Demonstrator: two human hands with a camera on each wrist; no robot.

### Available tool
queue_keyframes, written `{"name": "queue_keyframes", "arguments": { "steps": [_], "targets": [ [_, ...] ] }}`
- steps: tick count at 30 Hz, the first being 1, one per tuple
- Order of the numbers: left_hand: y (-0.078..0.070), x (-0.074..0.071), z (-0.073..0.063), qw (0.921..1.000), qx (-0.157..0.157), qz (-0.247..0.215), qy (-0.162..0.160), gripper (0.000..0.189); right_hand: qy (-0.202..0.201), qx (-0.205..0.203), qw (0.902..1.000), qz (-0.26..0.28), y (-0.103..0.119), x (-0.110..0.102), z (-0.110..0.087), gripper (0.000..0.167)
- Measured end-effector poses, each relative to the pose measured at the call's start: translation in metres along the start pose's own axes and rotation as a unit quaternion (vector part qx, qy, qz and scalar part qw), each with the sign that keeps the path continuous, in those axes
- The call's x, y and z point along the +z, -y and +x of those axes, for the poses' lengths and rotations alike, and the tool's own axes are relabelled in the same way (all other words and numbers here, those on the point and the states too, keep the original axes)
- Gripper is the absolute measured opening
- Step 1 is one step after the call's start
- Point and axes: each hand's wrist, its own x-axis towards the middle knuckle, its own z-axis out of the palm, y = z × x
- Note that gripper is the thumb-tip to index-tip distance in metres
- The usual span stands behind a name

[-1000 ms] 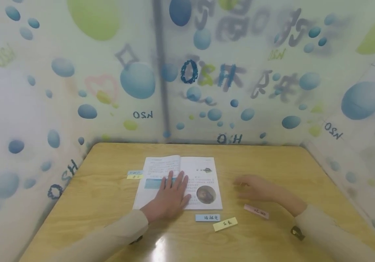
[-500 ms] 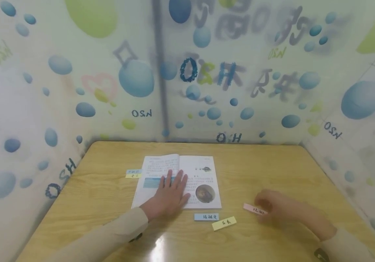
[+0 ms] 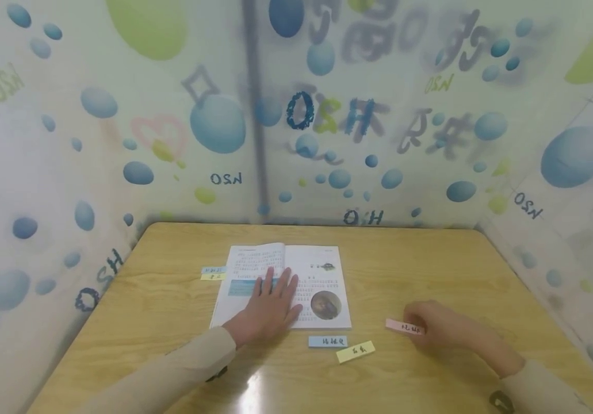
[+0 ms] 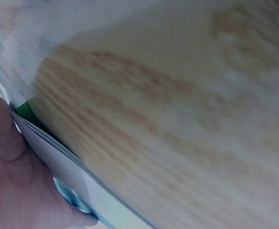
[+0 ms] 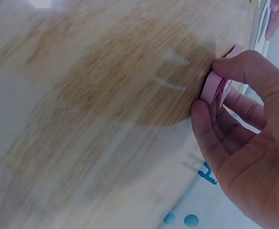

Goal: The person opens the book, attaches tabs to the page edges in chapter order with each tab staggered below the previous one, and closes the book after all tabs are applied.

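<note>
An open book (image 3: 322, 276) lies on the wooden table, its right page showing a round picture. My left hand (image 3: 269, 313) rests flat across the middle of its pages with fingers spread; in the left wrist view the left hand (image 4: 20, 176) lies by the book's edge (image 4: 68, 167). To the right, my right hand (image 3: 443, 328) pinches the end of a pink sticky note pad (image 3: 400, 326) that bears handwriting. Seen from the right wrist, thumb and fingers hold the pink pad (image 5: 213, 88) close over the table.
Below the book lie a blue sticky note pad (image 3: 328, 341) and a slanted yellow one (image 3: 355, 352), both with handwriting. A blue tab (image 3: 213, 269) and a yellow tab (image 3: 213, 276) stick out from the book's left edge. Patterned walls (image 3: 420, 172) border the table (image 3: 182, 247).
My right hand has moved right and toward me from beside the book, and now grips the pink sticky note pad. The left hand stays on the book.
</note>
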Motion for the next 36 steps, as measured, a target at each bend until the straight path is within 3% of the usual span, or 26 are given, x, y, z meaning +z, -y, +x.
{"name": "queue_keyframes", "arguments": {
  "steps": [4, 9, 14, 18, 23, 29, 36],
  "targets": [
    [0.001, -0.002, 0.003, 0.9998, 0.003, -0.004, 0.020, 0.071, -0.007, -0.009, 0.9999, -0.001, -0.003, -0.002, 0.001, 0.028],
    [0.004, -0.014, 0.011, 0.9985, 0.006, -0.023, 0.050, 0.069, -0.012, -0.004, 0.9998, -0.013, -0.002, -0.005, 0.008, 0.027],
    [0.007, -0.036, 0.022, 0.9961, 0.012, -0.087, 0.010, 0.045, -0.032, -0.013, 0.9989, -0.030, 0.006, -0.013, 0.024, 0.025],
    [0.008, -0.048, 0.030, 0.9861, 0.021, -0.164, -0.010, 0.033, -0.050, -0.043, 0.9971, -0.038, 0.016, -0.021, 0.039, 0.024],
    [0.001, -0.052, 0.038, 0.9655, 0.038, -0.256, 0.024, 0.033, -0.059, -0.049, 0.9958, -0.049, 0.032, -0.028, 0.057, 0.023],
    [-0.012, -0.052, 0.042, 0.9524, 0.057, -0.293, 0.061, 0.038, -0.059, -0.052, 0.9941, -0.075, 0.051, -0.030, 0.076, 0.023],
    [-0.021, -0.050, 0.047, 0.9441, 0.067, -0.316, 0.064, 0.038, -0.061, -0.086, 0.9916, -0.076, 0.065, -0.030, 0.091, 0.021]
  ]
}}
